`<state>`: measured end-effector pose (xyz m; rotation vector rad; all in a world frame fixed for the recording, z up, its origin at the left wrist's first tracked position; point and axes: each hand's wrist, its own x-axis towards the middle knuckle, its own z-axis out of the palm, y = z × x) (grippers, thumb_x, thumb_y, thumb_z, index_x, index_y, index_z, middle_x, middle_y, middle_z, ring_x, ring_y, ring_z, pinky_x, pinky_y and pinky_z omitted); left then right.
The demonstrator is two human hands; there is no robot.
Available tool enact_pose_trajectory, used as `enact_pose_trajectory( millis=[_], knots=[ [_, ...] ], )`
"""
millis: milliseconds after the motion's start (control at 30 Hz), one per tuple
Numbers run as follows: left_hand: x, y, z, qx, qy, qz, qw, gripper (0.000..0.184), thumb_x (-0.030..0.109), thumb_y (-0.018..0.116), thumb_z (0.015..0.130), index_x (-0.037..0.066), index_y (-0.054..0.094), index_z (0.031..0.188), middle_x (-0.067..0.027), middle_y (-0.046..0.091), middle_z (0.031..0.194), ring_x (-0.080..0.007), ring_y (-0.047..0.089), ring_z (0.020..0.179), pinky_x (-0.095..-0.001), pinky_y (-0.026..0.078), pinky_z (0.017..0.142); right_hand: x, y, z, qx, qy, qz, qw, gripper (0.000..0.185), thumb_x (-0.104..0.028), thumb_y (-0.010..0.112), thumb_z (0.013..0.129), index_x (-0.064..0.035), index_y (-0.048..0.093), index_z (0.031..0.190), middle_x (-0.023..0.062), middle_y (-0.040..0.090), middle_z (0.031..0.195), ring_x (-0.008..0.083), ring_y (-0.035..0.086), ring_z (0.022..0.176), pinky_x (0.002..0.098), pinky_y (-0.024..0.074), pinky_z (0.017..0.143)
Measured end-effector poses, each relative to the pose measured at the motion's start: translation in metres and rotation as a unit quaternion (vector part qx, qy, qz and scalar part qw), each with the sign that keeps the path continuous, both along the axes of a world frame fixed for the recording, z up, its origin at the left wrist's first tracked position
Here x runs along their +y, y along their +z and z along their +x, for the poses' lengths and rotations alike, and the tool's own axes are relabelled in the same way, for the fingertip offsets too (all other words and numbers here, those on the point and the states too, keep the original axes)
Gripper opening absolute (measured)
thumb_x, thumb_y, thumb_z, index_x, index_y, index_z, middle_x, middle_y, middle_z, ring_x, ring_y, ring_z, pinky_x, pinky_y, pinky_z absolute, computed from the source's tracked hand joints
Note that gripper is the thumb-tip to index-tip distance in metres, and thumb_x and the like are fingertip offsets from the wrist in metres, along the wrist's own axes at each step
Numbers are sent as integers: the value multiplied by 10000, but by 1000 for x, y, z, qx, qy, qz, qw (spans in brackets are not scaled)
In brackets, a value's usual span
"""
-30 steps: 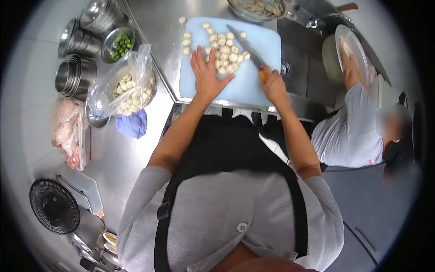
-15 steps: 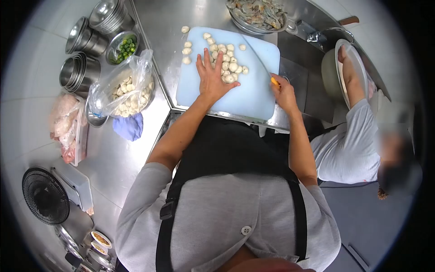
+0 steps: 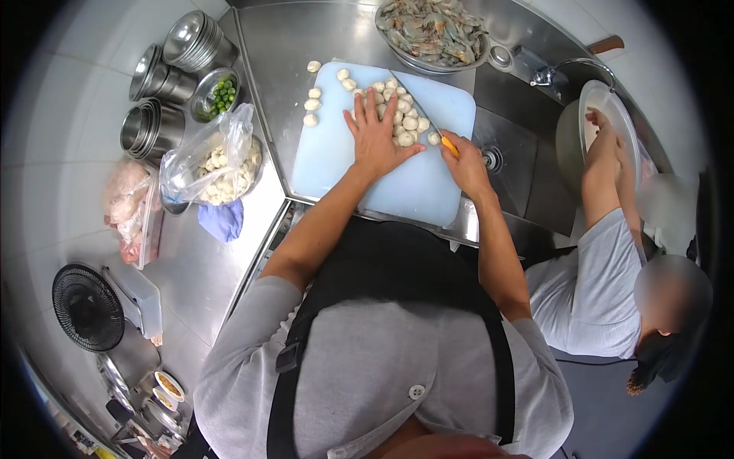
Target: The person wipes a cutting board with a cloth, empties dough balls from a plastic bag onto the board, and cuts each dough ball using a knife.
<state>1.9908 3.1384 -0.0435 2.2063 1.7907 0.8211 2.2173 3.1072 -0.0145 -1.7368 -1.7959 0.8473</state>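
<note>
The right grip is clenched around the orange handle of a knife, beside the right edge of a pale blue chopping board. The knife's long axis runs diagonally: the handle lies near the person, the blade slants forward and to the left, and its tip points toward the board's far edge. The right forearm reaches almost straight ahead.

The left grip is flat and holds nothing clenched, palm down over a cluster of pale round pieces, fingers spread forward, thumb stretched right. The cluster lies on the board between this grip and the blade; whether the edge touches them, I cannot tell.

To the left, on the metal desk, a lidless-looking clear tub holds bagged pink contents. Past a blue cloth, a clear plastic bag contains more pale pieces. Right of the board is a sink, then a large basin, with another person's arms reaching over it.

Farther off, a bowl holds small green fruit, and a metal bowl is heaped with shrimp.
</note>
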Motion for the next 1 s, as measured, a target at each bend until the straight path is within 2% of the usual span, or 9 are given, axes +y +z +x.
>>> enact_pose_trajectory(
  millis=[233, 267, 367, 467, 567, 600, 700, 867, 1000],
  knots=[
    [-8, -7, -34, -10, -42, 27, 999, 1109, 642, 807, 811, 125, 318, 1662, -317, 180, 1700, -543, 122, 1575, -727, 91, 1231, -4, 9, -3, 16, -18, -18, 1000, 409, -183, 677, 1002, -110, 681, 1404, 217, 712, 1162, 394, 702, 1068, 445, 541, 941],
    [-2, -7, -47, -24, -11, 53, 998, 992, 546, 779, 888, 110, 328, 1658, -320, 182, 1703, -544, 116, 1579, -729, 89, 1230, -5, 9, -4, 22, -19, -18, 999, 405, -180, 680, 1002, -109, 684, 1400, 213, 713, 1157, 389, 704, 1060, 441, 542, 934],
    [24, -14, -94, -68, 148, 95, 982, 958, 510, 783, 905, 103, 343, 1652, -304, 208, 1705, -536, 161, 1576, -675, 165, 1250, -5, 7, -3, 33, -24, -11, 999, 394, -170, 688, 1001, -105, 692, 1390, 203, 718, 1141, 372, 711, 1033, 429, 545, 916],
    [52, -20, -118, -143, 90, 31, 985, 922, 495, 804, 901, 105, 393, 1629, -282, 279, 1688, -505, 239, 1566, -592, 251, 1262, -4, 2, -2, 35, -25, -9, 999, 392, -159, 696, 996, -100, 697, 1383, 198, 719, 1129, 354, 715, 1006, 419, 549, 903],
    [85, -17, -116, -72, -44, 19, 996, 876, 503, 830, 875, 107, 485, 1576, -262, 368, 1655, -453, 334, 1545, -511, 344, 1243, 3, 4, -4, 30, -23, -10, 999, 395, -158, 699, 993, -95, 697, 1382, 197, 717, 1122, 343, 715, 982, 411, 553, 892],
    [93, -16, -111, -100, -69, 5, 993, 765, 483, 849, 859, 115, 605, 1484, -241, 450, 1606, -411, 405, 1511, -489, 392, 1219, 4, 2, -4, 31, -18, -1, 999, 394, -159, 700, 992, -95, 698, 1381, 197, 717, 1116, 341, 715, 974, 408, 554, 887],
    [97, -17, -90, -152, -114, -41, 981, 683, 469, 851, 857, 114, 673, 1411, -222, 501, 1560, -394, 469, 1457, -466, 438, 1186, 11, -1, -4, 21, -11, 6, 1000, 395, -164, 701, 992, -93, 698, 1380, 195, 713, 1095, 337, 714, 958, 405, 556, 879],
    [87, -20, -52, -127, -107, 56, 985, 510, 397, 769, 946, 102, 710, 1357, -224, 552, 1490, -390, 494, 1393, -484, 427, 1161, 13, 4, -14, 15, -24, -7, 1000, 398, -163, 699, 993, -88, 695, 1384, 195, 707, 1070, 334, 712, 949, 407, 554, 877],
    [93, -22, -62, -209, -96, 60, 971, 422, 276, 696, 992, 93, 694, 1372, -236, 562, 1465, -395, 538, 1339, -481, 421, 1159, 19, 6, -13, 15, -26, -18, 999, 405, -166, 698, 997, -82, 688, 1394, 194, 707, 1069, 328, 712, 938, 406, 555, 870]
  ],
)
